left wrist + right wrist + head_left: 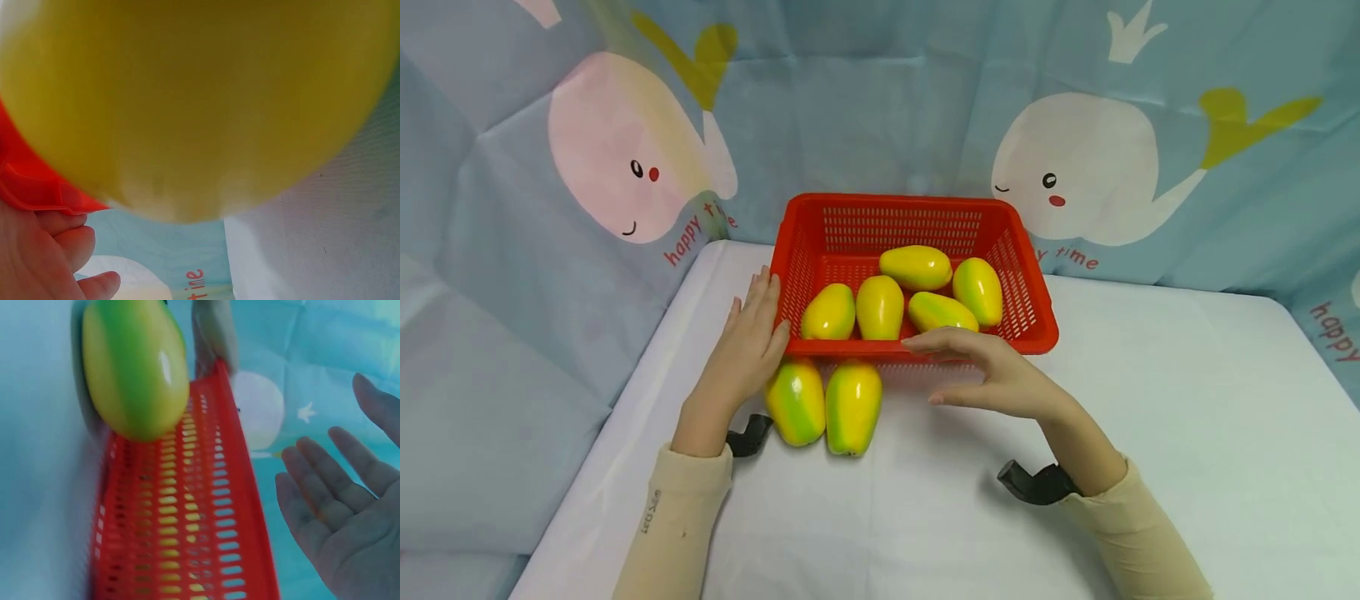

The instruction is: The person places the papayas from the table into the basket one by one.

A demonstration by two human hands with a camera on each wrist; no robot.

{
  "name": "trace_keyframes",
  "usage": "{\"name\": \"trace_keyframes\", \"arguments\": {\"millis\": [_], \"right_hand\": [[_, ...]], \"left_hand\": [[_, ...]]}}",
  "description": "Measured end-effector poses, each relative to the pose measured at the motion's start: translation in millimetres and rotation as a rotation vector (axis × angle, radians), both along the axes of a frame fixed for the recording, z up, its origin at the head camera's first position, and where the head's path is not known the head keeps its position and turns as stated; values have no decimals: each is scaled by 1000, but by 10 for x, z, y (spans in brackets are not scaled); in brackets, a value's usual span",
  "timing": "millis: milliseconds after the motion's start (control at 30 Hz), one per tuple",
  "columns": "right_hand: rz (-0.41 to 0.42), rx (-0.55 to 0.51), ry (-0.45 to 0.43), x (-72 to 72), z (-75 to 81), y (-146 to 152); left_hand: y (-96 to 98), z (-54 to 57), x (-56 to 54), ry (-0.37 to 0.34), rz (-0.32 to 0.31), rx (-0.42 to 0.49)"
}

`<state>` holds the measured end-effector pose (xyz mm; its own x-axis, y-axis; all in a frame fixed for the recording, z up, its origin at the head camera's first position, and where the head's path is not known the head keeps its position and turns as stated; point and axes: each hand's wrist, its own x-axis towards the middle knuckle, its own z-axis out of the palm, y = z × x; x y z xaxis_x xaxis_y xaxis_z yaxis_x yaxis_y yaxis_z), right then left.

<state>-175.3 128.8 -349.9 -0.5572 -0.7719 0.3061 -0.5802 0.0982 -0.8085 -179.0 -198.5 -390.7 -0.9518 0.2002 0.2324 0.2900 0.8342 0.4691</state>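
Note:
A red plastic basket (917,348) stands on the white table, several yellow-green papayas (880,307) lying inside. Two more papayas (853,407) lie side by side in front of it. My left hand (741,350) rests against the basket's left end, fingers straight along the rim. In the left wrist view, its fingertips (75,247) show beside the red basket wall, and a papaya (187,112) fills most of the picture. The right hand (992,375) hovers at the front rim, thumb apart from gently bent fingers, holding nothing. Its empty palm (362,531) shows in the right wrist view.
A blue cloth (880,108) printed with whales hangs behind and to the left of the table. The white tabletop (1180,392) extends to the right of the basket. Black curved pieces (1037,483) sit at both wrists.

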Motion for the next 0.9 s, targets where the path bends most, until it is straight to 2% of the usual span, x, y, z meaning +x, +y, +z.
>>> {"name": "trace_keyframes", "arguments": {"millis": [300, 600, 900], "right_hand": [[10, 80, -31, 55, -223, -136], [10, 208, -19, 35, -330, -215], [-13, 262, -27, 32, -458, -298]], "left_hand": [[6, -1, -6, -15, 13, -5], [1, 1, -30, -1, -2, 5], [-3, 13, -23, -9, -6, 13]]}}
